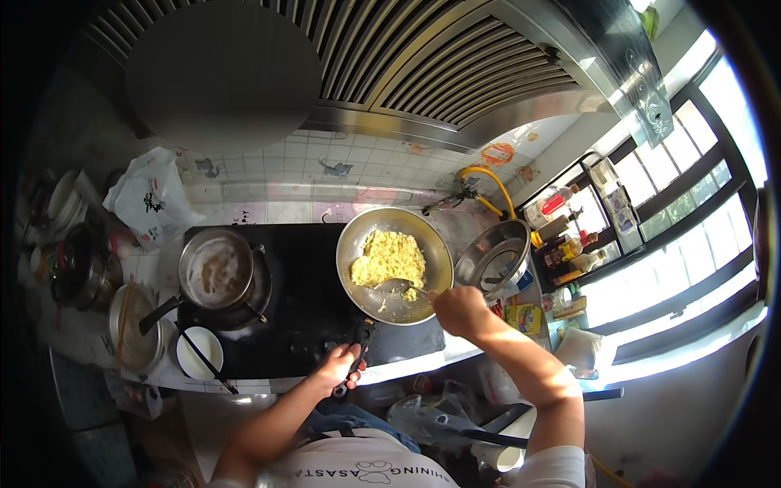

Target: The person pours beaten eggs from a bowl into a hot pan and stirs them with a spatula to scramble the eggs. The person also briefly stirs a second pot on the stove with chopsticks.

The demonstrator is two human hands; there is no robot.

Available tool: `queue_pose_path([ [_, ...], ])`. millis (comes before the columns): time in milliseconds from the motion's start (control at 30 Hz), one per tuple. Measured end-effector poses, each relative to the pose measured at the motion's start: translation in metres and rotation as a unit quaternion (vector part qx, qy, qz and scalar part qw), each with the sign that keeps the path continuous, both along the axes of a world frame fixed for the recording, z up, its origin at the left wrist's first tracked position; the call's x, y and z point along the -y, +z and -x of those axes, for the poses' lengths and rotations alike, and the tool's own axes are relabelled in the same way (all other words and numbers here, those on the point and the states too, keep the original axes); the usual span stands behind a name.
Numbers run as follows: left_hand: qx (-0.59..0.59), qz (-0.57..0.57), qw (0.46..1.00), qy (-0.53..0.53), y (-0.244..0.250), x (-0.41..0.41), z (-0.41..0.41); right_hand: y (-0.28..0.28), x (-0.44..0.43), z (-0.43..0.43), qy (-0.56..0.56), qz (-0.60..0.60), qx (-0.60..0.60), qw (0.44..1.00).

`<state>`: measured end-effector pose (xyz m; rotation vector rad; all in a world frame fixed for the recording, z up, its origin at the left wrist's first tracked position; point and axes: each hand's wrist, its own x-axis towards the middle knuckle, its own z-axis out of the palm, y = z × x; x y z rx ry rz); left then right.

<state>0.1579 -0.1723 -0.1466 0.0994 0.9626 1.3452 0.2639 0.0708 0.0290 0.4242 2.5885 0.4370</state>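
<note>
A metal frying pan (396, 311) sits on the right side of the black gas hob (299, 268). Scrambled egg (390, 256), yellow and broken into soft curds, is heaped in its far part. My left hand (343, 369) grips the pan's black handle (363, 341) at the hob's front edge. Over the pan's right rim, my right hand (462, 312) is closed on a metal spoon or spatula (395, 285). The tool's head rests at the near edge of the egg, with a small loose piece beside it. Most of the tool's handle is hidden by my fist.
A saucepan (215, 268) of cloudy liquid stands on the left burner. Chopsticks (207, 358) cross a white bowl (199, 354). A metal basin (494, 259) leans right of the pan, beside a yellow gas hose (497, 183) and bottles (558, 235). The range hood (390, 116) hangs above.
</note>
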Motion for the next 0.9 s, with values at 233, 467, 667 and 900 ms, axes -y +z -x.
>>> queue_pose_path([
  [233,0.013,0.008,1.000,0.013,-0.006,0.006,-0.003,0.047,0.016,0.024,0.033,0.067,0.129,0.989],
  [467,0.015,0.016,1.000,0.014,-0.006,0.005,-0.003,0.055,-0.012,0.015,0.086,-0.033,0.015,0.996],
  [667,0.000,0.002,1.000,-0.014,0.000,0.002,0.001,0.014,-0.026,-0.005,0.022,-0.045,0.053,0.997],
  [900,0.017,-0.003,1.000,0.006,-0.008,0.009,0.000,0.053,-0.059,0.032,0.009,-0.093,0.012,0.996],
])
